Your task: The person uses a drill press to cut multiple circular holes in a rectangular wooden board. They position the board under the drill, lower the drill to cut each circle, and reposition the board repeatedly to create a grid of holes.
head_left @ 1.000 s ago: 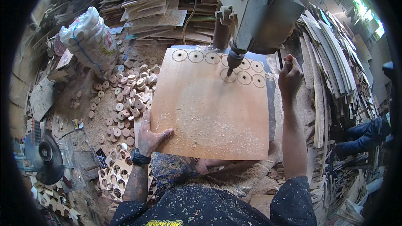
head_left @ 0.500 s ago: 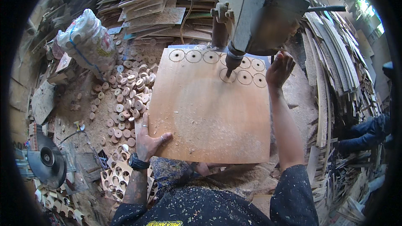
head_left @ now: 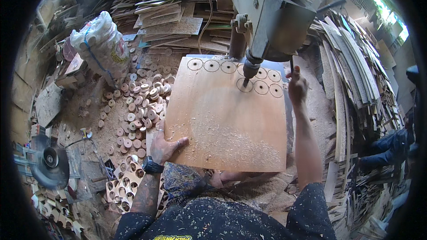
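A wide, thin wooden board point(head_left: 209, 106) lies under the drill press point(head_left: 271, 22). Ring-shaped cuts with dark center holes run along its far edge and start a second row. The chuck with its cutting bit point(head_left: 246, 81) stands over the leftmost ring of that second row; whether it touches the wood is hard to make out. My left hand point(head_left: 165, 144) grips the board's left edge near the front corner, thumb on top. Beside the drill head, my right hand point(head_left: 298, 87) has its fingers curled at the end of the feed lever point(head_left: 292, 64).
Small wooden discs point(head_left: 144, 102) are heaped left of the board. Beyond them stands a stuffed plastic sack point(head_left: 100, 46). A fan point(head_left: 50, 160) sits at the left, near a hole-cut offcut point(head_left: 126, 186). Wood sheets point(head_left: 169, 24) and long strips point(head_left: 340, 89) are piled behind and at right.
More shavings lie spread over the near part of the board. My right hand has come slightly lower with the lever, and the lever's upper arm has turned. My left hand keeps its hold.
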Tool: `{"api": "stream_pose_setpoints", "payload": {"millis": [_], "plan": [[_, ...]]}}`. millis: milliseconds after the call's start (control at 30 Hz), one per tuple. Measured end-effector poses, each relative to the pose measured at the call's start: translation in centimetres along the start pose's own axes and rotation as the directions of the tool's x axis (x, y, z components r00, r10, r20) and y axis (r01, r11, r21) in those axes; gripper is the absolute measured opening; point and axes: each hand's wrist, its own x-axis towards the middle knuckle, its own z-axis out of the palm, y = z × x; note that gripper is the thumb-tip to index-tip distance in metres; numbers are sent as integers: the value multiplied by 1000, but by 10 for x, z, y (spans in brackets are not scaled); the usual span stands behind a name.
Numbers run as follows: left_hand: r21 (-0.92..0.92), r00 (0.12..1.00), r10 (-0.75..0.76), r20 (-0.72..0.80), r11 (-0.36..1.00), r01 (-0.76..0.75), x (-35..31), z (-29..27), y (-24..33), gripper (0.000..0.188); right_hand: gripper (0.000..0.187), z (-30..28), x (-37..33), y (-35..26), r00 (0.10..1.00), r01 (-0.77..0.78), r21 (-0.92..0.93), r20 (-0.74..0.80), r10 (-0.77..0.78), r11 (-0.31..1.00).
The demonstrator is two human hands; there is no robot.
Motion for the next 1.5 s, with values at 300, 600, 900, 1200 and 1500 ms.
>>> {"api": "stream_pose_setpoints", "payload": {"millis": [300, 600, 900, 1200, 1500], "plan": [[-82, 998, 54, 10, 995, -53, 6, 11, -24, 125, 39, -174, 60, -113, 843, 466, -142, -230, -487, 874], [5, 970, 215, -112, 976, -216, -13, 30, -22, 121, 15, -140, 282, -177, 883, 467, 121, -7, -470, 876], [50, 1000, 11, -7, 999, -10, -40, 20, 4, 119, 27, -117, 368, -150, 862, 491, 12, 139, -488, 871], [-348, 997, 48, 52, 937, -27, -71, 37, 2, 108, 17, -119, 294, -182, 821, 554, -98, -99, -562, 826], [-383, 995, 96, 25, 920, -79, -66, 46, 10, 112, 18, -121, 288, -190, 873, 482, -61, -50, -485, 874]]}}
